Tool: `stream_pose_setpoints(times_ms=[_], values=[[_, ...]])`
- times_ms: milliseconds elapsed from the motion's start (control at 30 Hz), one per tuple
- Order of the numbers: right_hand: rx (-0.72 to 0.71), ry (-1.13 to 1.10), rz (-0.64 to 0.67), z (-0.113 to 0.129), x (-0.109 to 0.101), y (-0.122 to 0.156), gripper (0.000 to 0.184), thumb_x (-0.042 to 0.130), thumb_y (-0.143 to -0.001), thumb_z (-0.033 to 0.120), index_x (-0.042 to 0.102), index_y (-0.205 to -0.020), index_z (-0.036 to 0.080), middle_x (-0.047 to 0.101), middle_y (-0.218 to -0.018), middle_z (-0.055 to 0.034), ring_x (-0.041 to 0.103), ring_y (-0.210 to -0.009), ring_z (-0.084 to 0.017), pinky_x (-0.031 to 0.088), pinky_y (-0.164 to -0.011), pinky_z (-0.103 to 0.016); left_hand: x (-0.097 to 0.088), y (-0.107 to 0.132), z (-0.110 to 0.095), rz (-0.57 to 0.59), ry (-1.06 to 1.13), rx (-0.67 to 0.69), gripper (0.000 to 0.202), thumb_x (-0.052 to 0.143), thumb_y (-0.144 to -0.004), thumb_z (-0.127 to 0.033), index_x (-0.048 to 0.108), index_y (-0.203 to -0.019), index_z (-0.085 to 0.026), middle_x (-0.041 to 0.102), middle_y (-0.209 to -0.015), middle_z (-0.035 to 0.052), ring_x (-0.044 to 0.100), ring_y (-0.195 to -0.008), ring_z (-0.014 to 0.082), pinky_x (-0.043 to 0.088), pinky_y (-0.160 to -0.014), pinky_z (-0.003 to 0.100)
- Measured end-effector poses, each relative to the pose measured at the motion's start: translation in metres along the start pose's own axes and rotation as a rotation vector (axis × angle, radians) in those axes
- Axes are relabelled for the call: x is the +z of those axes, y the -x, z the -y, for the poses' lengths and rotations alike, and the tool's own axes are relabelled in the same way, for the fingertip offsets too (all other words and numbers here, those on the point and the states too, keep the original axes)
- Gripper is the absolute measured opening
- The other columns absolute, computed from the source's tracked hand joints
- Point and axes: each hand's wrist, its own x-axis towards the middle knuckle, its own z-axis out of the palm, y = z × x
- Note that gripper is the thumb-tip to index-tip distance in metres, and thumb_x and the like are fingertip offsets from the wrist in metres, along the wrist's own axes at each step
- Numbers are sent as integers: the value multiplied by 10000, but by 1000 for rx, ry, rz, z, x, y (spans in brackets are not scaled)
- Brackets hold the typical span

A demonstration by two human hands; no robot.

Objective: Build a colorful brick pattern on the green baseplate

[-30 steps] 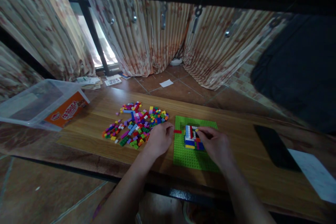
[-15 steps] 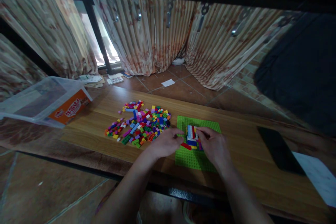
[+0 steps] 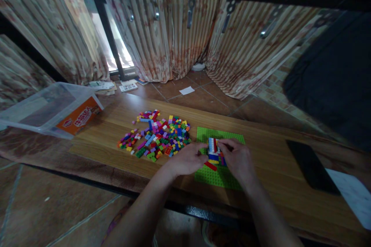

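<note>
A green baseplate (image 3: 228, 136) lies on the wooden table (image 3: 269, 158) and carries a small multicoloured brick build (image 3: 213, 149). My left hand (image 3: 187, 159) rests at the plate's left edge, fingers curled, pinching a thin red brick (image 3: 211, 166) low against the plate. My right hand (image 3: 237, 160) is closed over the right side of the build, fingertips pressing on its top. A pile of loose coloured bricks (image 3: 158, 135) lies just left of the plate.
A clear plastic tub with an orange label (image 3: 55, 110) sits at the table's left end. A black phone (image 3: 311, 166) and a white sheet (image 3: 352, 197) lie at the right. Curtains and tiled floor are beyond.
My left hand left the brick pile and carried the red brick rightward and down onto the baseplate's front-left area. My right hand stayed on the build.
</note>
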Motion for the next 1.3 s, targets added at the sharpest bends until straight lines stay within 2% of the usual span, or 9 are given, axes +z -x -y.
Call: stream_pose_setpoints(times_ms=[133,400,600,700,767,900,1000,1133,1300], values=[[1,-19,-2,0,2,0,270,530,-837,376,742,-799,214,718,-832,-60,648,-757,-213,476,-727,-347,1,-1,-2,73,-3,-21,405,500,-799,-257,667,-1162,-191,628,-595,-19,525,-492,127,370,-479,222],[59,-51,20,-3,2,-6,237,577,-808,379,746,-729,233,742,-814,-46,665,-739,-213,487,-709,-346,2,2,-5,58,-80,-7,423,498,-800,-245,662,-1190,-222,639,-622,-16,542,-545,142,397,-546,245],[78,-132,29,-7,0,-4,259,607,-806,422,759,-768,217,743,-830,-53,665,-751,-217,495,-724,-353,-4,1,-5,77,-56,45,344,494,-809,-220,695,-1085,-180,590,-602,-25,500,-522,119,369,-524,226],[115,-225,-67,-7,-8,0,293,639,-799,466,765,-832,203,750,-871,-59,677,-793,-221,512,-752,-350,-7,-1,1,-7,-19,47,322,487,-849,-265,680,-1083,-158,586,-648,-22,500,-562,112,388,-548,216],[120,-296,-53,-4,-16,3,323,632,-815,489,764,-887,204,756,-899,-56,685,-818,-222,523,-765,-350,-7,-2,6,-75,40,62,332,481,-875,-302,658,-1108,-146,616,-715,-6,532,-616,119,424,-592,224],[36,-375,227,7,-23,13,321,606,-856,486,760,-994,241,758,-989,-39,691,-886,-217,531,-795,-343,2,-4,5,-130,129,144,359,509,-889,-322,607,-1188,-149,669,-826,23,593,-697,140,467,-646,246],[-4,-360,323,9,-23,18,266,633,-848,456,759,-985,266,759,-990,-20,690,-901,-211,529,-818,-339,11,-5,-4,-190,26,170,343,523,-882,-273,605,-1198,-167,683,-824,19,612,-708,147,478,-660,254],[-33,-316,287,-7,-28,14,228,642,-836,433,753,-937,262,758,-966,-21,690,-893,-216,527,-821,-348,19,-8,-11,-246,-87,186,354,519,-875,-210,593,-1219,-178,716,-935,32,653,-798,159,515,-761,281],[-30,-85,91,-29,-39,1,202,601,-840,382,729,-910,240,735,-927,-38,676,-843,-217,509,-828,-376,20,-12,-10,-417,-272,71,375,501,-885,-200,588,-1245,-146,684,-1124,100,657,-947,205,524,-898,354]])
